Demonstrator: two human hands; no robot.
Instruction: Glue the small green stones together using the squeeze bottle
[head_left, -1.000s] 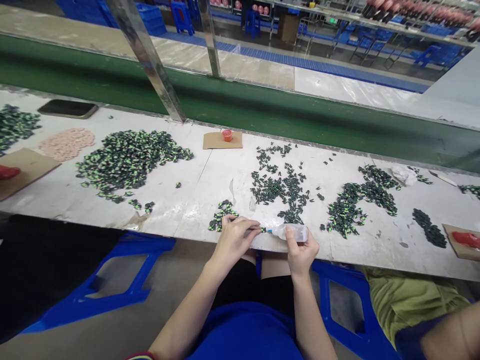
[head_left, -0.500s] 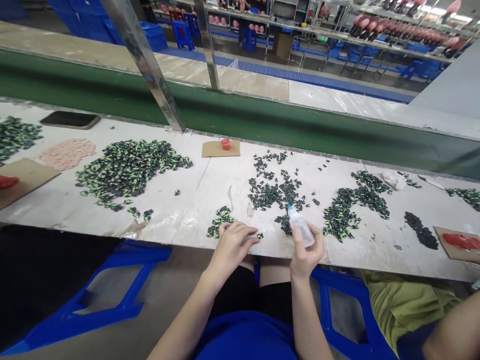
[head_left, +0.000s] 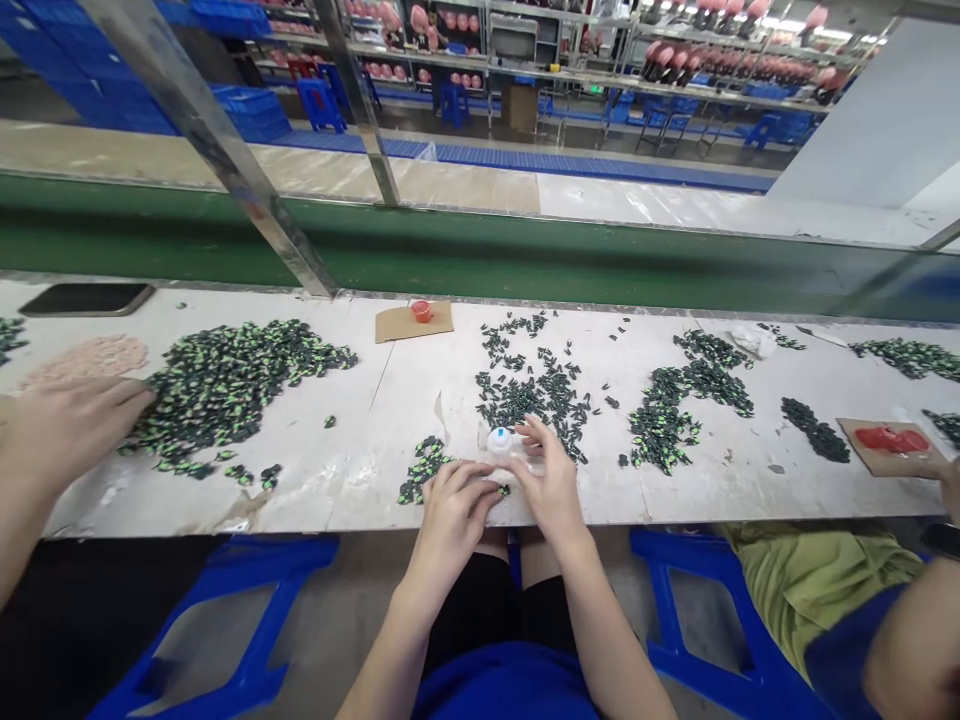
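Observation:
My left hand (head_left: pixel 452 505) is near the table's front edge, its thumb and fingertips pinched at a small black-and-green piece (head_left: pixel 504 490). Close beside it, my right hand (head_left: pixel 551 485) holds a translucent squeeze bottle, whose white cap with a blue tip (head_left: pixel 500 438) points toward the camera. A small heap of black-and-green pieces (head_left: pixel 424 470) lies left of my left hand. Beyond my right hand, loose dark pieces (head_left: pixel 525 395) are scattered over the white table (head_left: pixel 375 480).
A large heap of green-tipped pieces (head_left: pixel 225 385) lies left, beside another person's hand (head_left: pixel 75 430). More piles (head_left: pixel 664 420) are on the right. A red cup (head_left: pixel 421 311) stands on cardboard at the back. Blue stools (head_left: pixel 705 620) flank me; a metal post (head_left: pixel 217 150) rises behind.
My right hand has moved left with the bottle, bringing it beside my left hand. The view has shifted, and another person's hand has appeared at the left heap.

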